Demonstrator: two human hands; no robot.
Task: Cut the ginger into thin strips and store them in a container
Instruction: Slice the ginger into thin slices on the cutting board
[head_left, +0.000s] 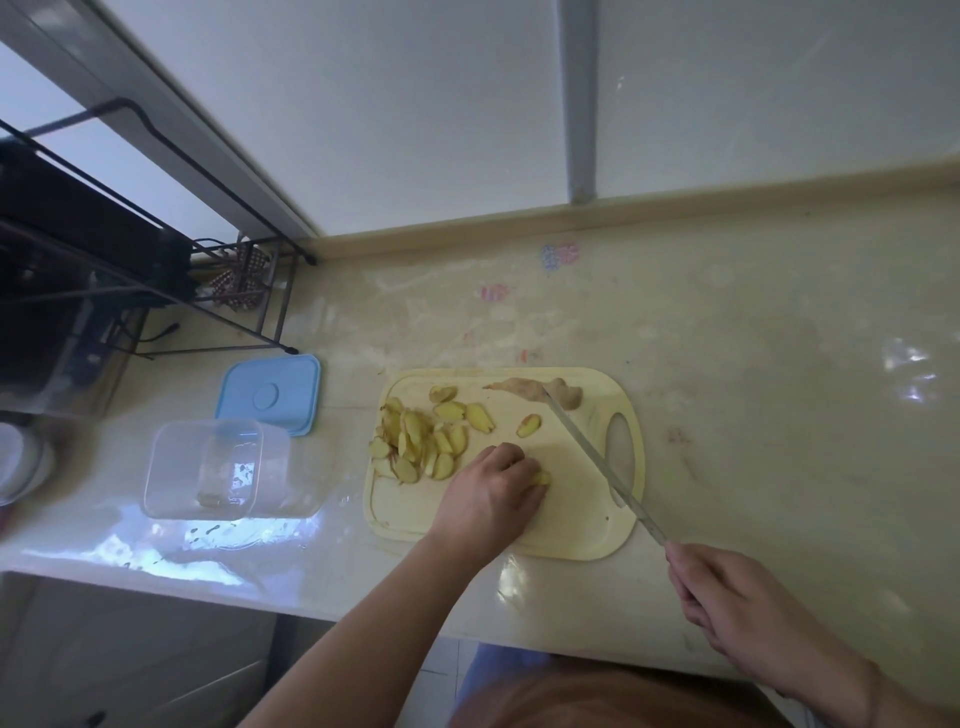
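A pale yellow cutting board (571, 525) lies on the counter. A heap of yellow ginger slices (423, 439) covers its left part, and one slice (529, 425) lies apart. Ginger peel and a knobbly end piece (540, 391) sit at the board's far edge. My left hand (493, 491) rests on the board with its fingers curled over a small ginger piece (542, 477). My right hand (727, 603) grips the handle of a long knife (592, 457), whose blade slants across the board's right side, its tip near the peel.
A clear plastic container (208, 470) stands left of the board, with its blue lid (270, 395) behind it. A black wire rack (130, 249) fills the far left. A wall (467, 104) rises behind the counter, whose front edge (260, 597) runs near my arms.
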